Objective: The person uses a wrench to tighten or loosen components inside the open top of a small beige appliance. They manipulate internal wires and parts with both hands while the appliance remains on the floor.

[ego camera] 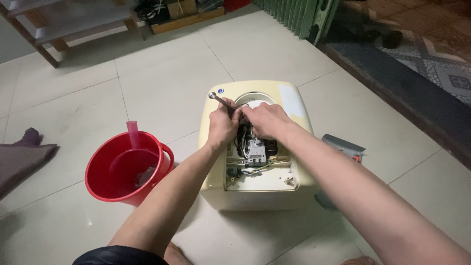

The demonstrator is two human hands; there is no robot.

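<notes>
Home, prob: tiled floor point(162, 83), wooden shelf point(49, 29), patterned rug point(441, 68) (by doorway)

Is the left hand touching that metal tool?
Touching: the head view shows the left hand closed around the metal tool, whose shaft sticks out above the fingers.

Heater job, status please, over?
Left hand shut on wrench. Right hand inside open heater, grip hidden. Wires exposed; red bucket alongside.

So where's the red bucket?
In the head view, the red bucket sits on the white tile floor to the left of the cream appliance, just beside the person's left arm, with a pink scoop inside.
</notes>
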